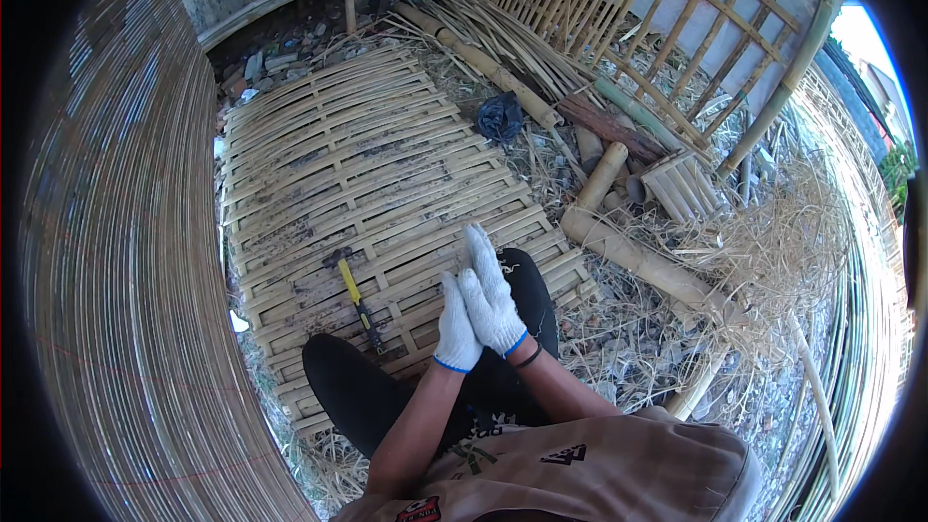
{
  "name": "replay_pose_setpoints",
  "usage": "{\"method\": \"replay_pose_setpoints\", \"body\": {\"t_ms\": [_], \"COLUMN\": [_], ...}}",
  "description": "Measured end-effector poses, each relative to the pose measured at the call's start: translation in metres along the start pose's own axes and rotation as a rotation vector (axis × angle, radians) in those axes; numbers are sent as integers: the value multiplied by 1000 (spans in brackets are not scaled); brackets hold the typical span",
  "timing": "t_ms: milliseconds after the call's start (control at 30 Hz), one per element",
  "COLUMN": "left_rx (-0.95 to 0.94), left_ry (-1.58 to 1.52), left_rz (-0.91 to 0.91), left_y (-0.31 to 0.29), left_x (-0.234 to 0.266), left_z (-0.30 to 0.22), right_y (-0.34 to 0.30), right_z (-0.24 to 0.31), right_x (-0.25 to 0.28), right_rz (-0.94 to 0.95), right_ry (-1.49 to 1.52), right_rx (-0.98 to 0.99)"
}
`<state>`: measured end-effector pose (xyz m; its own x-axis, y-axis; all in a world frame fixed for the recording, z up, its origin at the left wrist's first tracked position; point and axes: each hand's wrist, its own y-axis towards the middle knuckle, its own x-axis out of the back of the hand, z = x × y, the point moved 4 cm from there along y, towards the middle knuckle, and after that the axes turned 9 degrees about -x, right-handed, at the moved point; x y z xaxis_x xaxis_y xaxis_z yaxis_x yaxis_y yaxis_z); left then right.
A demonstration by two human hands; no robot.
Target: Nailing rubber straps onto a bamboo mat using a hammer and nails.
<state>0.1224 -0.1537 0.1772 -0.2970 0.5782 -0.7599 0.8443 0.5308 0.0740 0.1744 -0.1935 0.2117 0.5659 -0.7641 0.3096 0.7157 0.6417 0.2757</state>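
The rack (333, 203) looks mostly slatted, though what is left is unclear, and the hammer (352, 287) lies on it while left hand (455, 329) and right hand (495, 309) meet flat above its near end, seemingly holding nothing.

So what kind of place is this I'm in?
Probably an outdoor bamboo workshop or yard: there's a slatted bamboo panel, a pile of thin strips and a thick bamboo pole.

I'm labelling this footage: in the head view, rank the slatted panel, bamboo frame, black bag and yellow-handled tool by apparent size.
1. Slatted panel
2. Bamboo frame
Black bag and yellow-handled tool unranked: tool longer, bag broader.
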Motion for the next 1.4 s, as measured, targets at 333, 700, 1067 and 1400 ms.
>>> {"method": "replay_pose_setpoints", "body": {"t_ms": [333,700,1067,1400], "left_rx": [-79,-137,-159,-61], "left_ry": [148,168,252,487], "left_rz": [85,95,87,51], "left_y": [-19,-18,-11,-15], "left_x": [-2,-1,-6,0], "left_z": [8,-11,-4,-8], "right_y": [18,-2,-7,-6], "right_z": [-11,2,-10,-26], "right_x": [7,-13,-6,-6], "right_rz": [-38,-43,-119,-220], "right_ry": [209,99,246,299], "right_rx": [-176,-52,-237,-431]}}
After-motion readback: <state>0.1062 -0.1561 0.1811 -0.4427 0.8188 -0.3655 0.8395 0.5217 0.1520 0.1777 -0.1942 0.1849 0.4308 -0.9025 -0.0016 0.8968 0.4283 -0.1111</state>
